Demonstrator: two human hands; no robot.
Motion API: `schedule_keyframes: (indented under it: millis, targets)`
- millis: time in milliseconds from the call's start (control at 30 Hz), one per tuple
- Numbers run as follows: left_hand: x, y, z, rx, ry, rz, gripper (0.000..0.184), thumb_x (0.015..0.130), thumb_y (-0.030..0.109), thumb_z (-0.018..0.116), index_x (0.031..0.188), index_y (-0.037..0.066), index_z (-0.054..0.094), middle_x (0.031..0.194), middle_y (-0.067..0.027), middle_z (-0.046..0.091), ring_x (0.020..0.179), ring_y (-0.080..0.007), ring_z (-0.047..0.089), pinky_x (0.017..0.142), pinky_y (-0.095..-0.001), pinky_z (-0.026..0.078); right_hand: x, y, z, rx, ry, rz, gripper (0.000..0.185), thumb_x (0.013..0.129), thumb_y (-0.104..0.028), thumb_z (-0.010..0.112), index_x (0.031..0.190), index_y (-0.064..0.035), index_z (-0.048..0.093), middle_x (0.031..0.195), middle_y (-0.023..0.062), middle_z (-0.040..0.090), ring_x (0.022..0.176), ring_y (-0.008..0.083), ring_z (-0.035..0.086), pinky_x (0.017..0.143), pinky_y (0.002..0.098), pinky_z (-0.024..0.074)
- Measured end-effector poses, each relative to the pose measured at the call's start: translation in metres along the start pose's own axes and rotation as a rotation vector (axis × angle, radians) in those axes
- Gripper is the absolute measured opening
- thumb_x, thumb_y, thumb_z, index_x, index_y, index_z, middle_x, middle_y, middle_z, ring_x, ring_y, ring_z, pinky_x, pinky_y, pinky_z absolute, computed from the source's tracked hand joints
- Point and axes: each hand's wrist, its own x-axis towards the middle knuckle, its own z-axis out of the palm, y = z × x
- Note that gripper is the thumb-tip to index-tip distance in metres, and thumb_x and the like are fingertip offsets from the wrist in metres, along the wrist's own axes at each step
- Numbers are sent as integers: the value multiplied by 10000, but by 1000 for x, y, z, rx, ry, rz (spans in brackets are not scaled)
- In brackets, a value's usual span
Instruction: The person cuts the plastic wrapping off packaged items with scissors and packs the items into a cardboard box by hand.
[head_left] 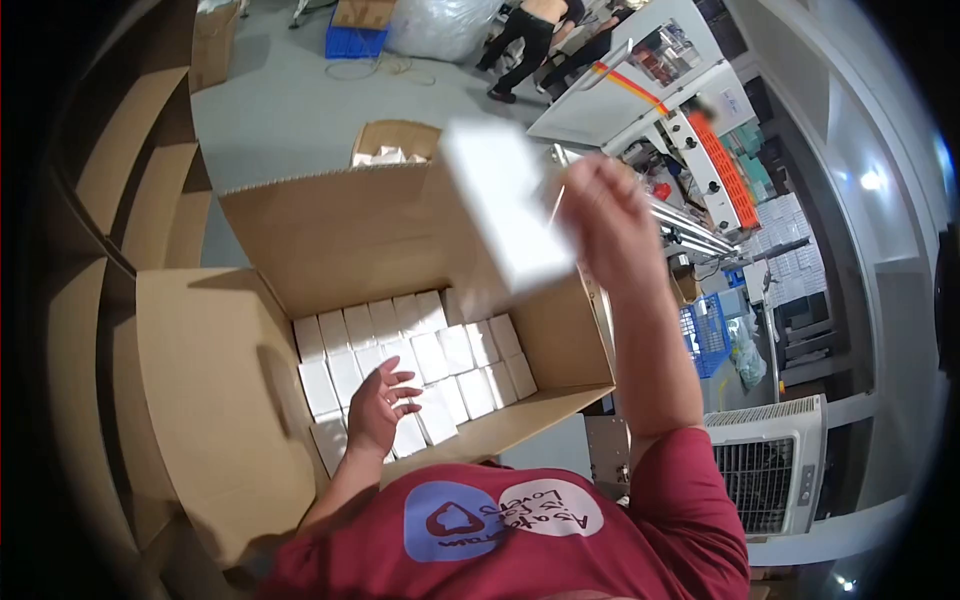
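Note:
A blurred white box [508, 205] is held up at the right above the big open carton [340, 230], with the fingers of my right hand [610, 220] closed on its side. Inside the carton, several white boxes [455, 350] stand in rows. My left hand [378, 408] hovers over the near rows, fingers spread and holding nothing. The boxes right under that hand are partly hidden.
Empty-looking cartons [165, 200] line the left side. Behind the big carton is a smaller one [400, 135] with white items. A white air cooler [765, 470] and a blue basket [705, 335] stand at right. Two people [525, 45] are at the back.

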Motion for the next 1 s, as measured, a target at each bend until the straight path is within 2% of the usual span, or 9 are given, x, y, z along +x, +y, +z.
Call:
schedule_keyframes:
  millis: [100, 167, 233, 367, 433, 567, 633, 800, 1000]
  targets:
    - [-6, 2, 3, -54, 6, 13, 454, 885, 356, 534, 1196, 26, 540, 996, -138, 601, 834, -253, 614, 670, -367, 510, 40, -21, -19, 51, 331, -192, 249, 932, -209, 560, 1044, 8, 605, 971, 70, 638, 848, 111, 585, 751, 246, 474]
    - [-6, 1, 0, -54, 22, 12, 415, 894, 334, 529, 1172, 26, 554, 971, -128, 613, 800, -242, 625, 655, -364, 515, 35, -14, -36, -125, 368, -253, 380, 921, -265, 576, 1169, 22, 559, 1102, 119, 616, 973, 160, 589, 830, 299, 474]
    - [-2, 2, 1, 62, 134, -56, 411, 907, 327, 511, 1183, 23, 538, 965, -126, 605, 790, -231, 619, 656, -363, 504, 5, -9, -27, -152, 285, -178, 382, 920, -252, 567, 1184, 25, 555, 1090, 126, 623, 962, 181, 606, 823, 311, 485]
    - [-10, 8, 10, 7, 50, -20, 412, 904, 274, 513, 1204, -7, 495, 976, -130, 569, 816, -224, 585, 700, -355, 474, -62, -7, 4, -15, 5, -32, 299, 943, -191, 542, 1112, 51, 585, 939, 104, 647, 856, 154, 618, 789, 301, 504]
    - [-12, 8, 11, 41, 60, -39, 406, 902, 260, 511, 1206, -10, 490, 969, -129, 573, 814, -225, 587, 699, -356, 473, -84, -21, 7, -88, 9, -71, 273, 932, -145, 536, 1089, 72, 588, 919, 117, 649, 848, 167, 619, 763, 303, 502]
    - [-5, -3, -4, 49, 79, -66, 356, 905, 216, 494, 1197, 12, 508, 960, -123, 588, 825, -232, 590, 689, -360, 476, -125, -71, -5, -152, -122, -257, 200, 850, -41, 518, 954, 88, 631, 891, 165, 653, 820, 234, 637, 734, 316, 501]
    - [-2, -8, -8, 44, 94, -96, 347, 907, 218, 496, 1192, 21, 518, 957, -120, 594, 826, -233, 588, 686, -360, 473, -141, -97, -5, -285, -209, -422, 183, 844, -88, 560, 905, 59, 650, 873, 154, 661, 802, 264, 644, 710, 320, 509]
    - [-4, -15, -11, 147, 155, -168, 344, 904, 227, 521, 1186, 31, 534, 954, -113, 602, 829, -236, 585, 690, -362, 468, -179, -165, 2, -764, -378, -555, 189, 885, -202, 590, 877, -32, 672, 903, 75, 685, 846, 252, 653, 753, 315, 523]
    - [-9, -26, -1, 363, 157, -126, 355, 890, 225, 540, 1180, 20, 541, 955, -115, 591, 814, -232, 582, 704, -376, 468, -273, -174, -7, -894, -359, -771, 194, 882, -208, 584, 869, -33, 667, 893, 73, 682, 835, 242, 650, 749, 310, 520]
